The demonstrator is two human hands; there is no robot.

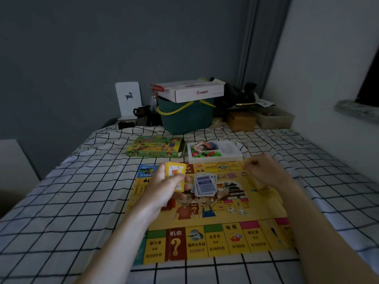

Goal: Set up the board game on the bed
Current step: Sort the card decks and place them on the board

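So the left hand [164, 187] has its fingers [180, 178] wrapped round a stack of yellow cards [176, 175], thumb across the face, held up over the left part of the game board [207, 220]. The right hand [264, 171] is curled over the board's far right corner; it might be pinching something small, but it's too blurry to tell.

Best move, I reckon: square the yellow stack with both hands first, then lay it flat on a bare patch of the board, well apart from the blue cards [205, 185] already fanned out messily in the middle. Tidy those too so the two decks don't mix.

Board sits spread on the checked bed [82, 201], a soft surface, so press stacks down gently. The tray of pieces [214, 152] and green box [155, 147] wait just beyond the far edge.
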